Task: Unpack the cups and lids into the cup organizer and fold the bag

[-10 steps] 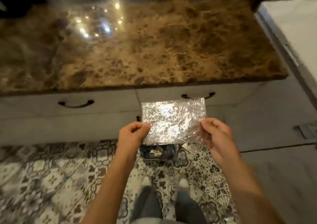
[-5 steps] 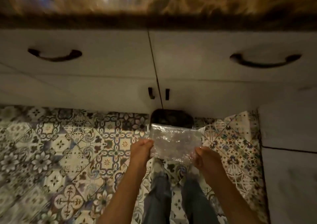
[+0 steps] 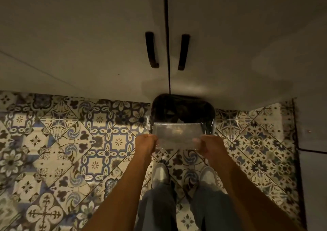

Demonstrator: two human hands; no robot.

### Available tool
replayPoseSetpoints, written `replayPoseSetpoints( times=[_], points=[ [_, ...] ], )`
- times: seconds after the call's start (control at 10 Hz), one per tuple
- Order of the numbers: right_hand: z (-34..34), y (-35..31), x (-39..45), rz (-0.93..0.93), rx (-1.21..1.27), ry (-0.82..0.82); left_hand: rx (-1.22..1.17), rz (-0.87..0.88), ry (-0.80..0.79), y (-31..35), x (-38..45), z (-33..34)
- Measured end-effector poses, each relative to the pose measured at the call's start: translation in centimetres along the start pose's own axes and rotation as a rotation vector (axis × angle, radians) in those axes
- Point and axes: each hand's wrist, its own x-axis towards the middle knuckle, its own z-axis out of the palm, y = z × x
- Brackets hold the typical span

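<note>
1. I am looking straight down at the patterned tile floor (image 3: 58, 153), with my two arms reaching forward.
2. My left hand (image 3: 146, 143) pinches the left edge of the folded clear plastic bag (image 3: 177, 136), fingers curled onto it.
3. My right hand (image 3: 206, 145) grips the bag's right edge the same way, thumb and fingers closed on the plastic.
4. The bag is stretched flat between both hands as a crinkled rectangle, held in the air above the floor.
5. Just beyond the bag's far edge sits a dark bin (image 3: 183, 110) lined with black plastic, standing on the floor against the base of the cabinets; the bag overlaps its near rim in my view.
6. Two pale cabinet doors (image 3: 88, 45) rise behind the bin, each with a dark vertical handle (image 3: 151, 50) beside the centre seam.
7. My light-coloured shoes (image 3: 160, 173) and grey trouser legs show below my hands.
</note>
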Motion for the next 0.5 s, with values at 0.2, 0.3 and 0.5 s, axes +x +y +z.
replayPoseSetpoints(
  times=[0.2,0.3,0.5],
  points=[
    [0.9,1.0,4.3,0.036,0.103,-0.015,0.027,0.038,0.008,-0.8,4.2,1.4],
    [0.8,1.3,4.1,0.032,0.142,-0.002,0.023,0.043,0.063,-1.2,4.3,1.2],
    [-1.1,0.9,0.7,0.038,0.241,0.018,0.162,0.111,0.105,-1.7,0.4,-1.3]
  ],
)
